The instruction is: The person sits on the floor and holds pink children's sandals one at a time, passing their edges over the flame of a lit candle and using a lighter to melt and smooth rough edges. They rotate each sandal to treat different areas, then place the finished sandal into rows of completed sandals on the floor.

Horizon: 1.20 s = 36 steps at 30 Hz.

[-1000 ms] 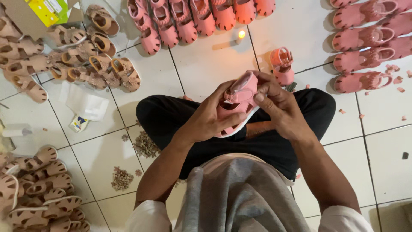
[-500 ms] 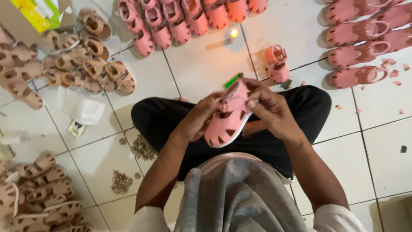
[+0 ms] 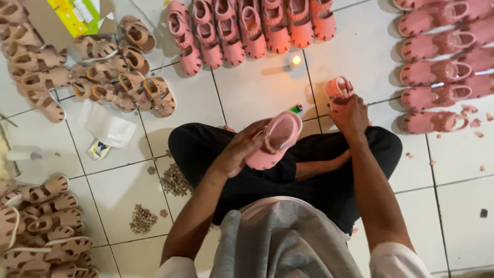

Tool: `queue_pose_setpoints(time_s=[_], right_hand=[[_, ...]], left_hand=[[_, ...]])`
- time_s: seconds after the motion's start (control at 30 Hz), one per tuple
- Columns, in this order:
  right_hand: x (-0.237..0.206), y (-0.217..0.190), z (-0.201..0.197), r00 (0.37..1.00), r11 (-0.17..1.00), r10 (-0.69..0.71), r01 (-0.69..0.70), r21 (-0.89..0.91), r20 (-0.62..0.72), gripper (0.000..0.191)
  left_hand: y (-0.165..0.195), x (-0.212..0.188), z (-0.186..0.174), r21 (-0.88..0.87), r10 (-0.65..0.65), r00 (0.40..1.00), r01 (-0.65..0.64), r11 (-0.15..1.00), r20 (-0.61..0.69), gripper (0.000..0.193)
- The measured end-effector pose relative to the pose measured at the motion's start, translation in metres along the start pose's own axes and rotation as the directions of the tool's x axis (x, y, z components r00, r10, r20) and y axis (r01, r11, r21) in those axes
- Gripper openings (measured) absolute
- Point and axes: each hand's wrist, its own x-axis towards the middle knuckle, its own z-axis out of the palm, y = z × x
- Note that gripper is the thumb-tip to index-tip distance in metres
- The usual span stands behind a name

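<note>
**Two pink sandals in hand on the tiled floor**

Seated cross-legged, the person's left hand [image 3: 239,152] is clamped round a pink sandal [image 3: 272,140] above the lap; the right hand [image 3: 351,114] grips a second pink sandal [image 3: 338,91] on the floor [image 3: 257,92], beside a lit candle [image 3: 296,60] and green lighter [image 3: 297,108].

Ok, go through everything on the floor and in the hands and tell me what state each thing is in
Left hand: grip closed on pink rubber sandal, held sole up.
Right hand: resting on second pink sandal that stands on the white tiled floor.
Small candle: lit.
Green lighter: lying on the tile, unlit.
Row of pink sandals: lined up side by side.
Tan sandals: loosely piled.
Tan trimmings: scattered in small heaps.
</note>
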Motion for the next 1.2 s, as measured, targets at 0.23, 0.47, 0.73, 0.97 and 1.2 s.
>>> queue_pose_setpoints(time_s=[0.23, 0.47, 0.73, 0.97, 1.2], right_hand=[[-0.072, -0.059, -0.121, 0.761, 0.769, -0.636, 0.614, 0.178, 0.124, 0.068], [-0.107, -0.122, -0.186, 0.661, 0.675, -0.738, 0.730, 0.111, 0.138, 0.074], [-0.144, -0.133, -0.175, 0.627, 0.664, -0.747, 0.701, 0.261, 0.220, 0.085], [-0.181, -0.138, -0.151, 0.575, 0.606, -0.795, 0.766, 0.215, 0.195, 0.071], [-0.185, -0.140, -0.105, 0.645, 0.743, -0.667, 0.534, 0.404, 0.374, 0.071]], left_hand=[[0.032, -0.001, -0.043, 0.434, 0.019, 1.000, -0.020, 0.901, 0.007, 0.045], [0.051, 0.010, -0.029, 0.492, 0.001, 0.994, -0.056, 0.869, 0.112, 0.039], [0.057, 0.010, -0.036, 0.615, -0.126, 0.954, -0.072, 0.786, 0.272, 0.034], [0.030, 0.009, -0.063, 0.426, -0.318, 0.873, 0.145, 0.893, 0.369, 0.035], [0.006, 0.031, -0.089, 0.651, -0.428, 0.901, 0.282, 0.705, 0.074, 0.042]])
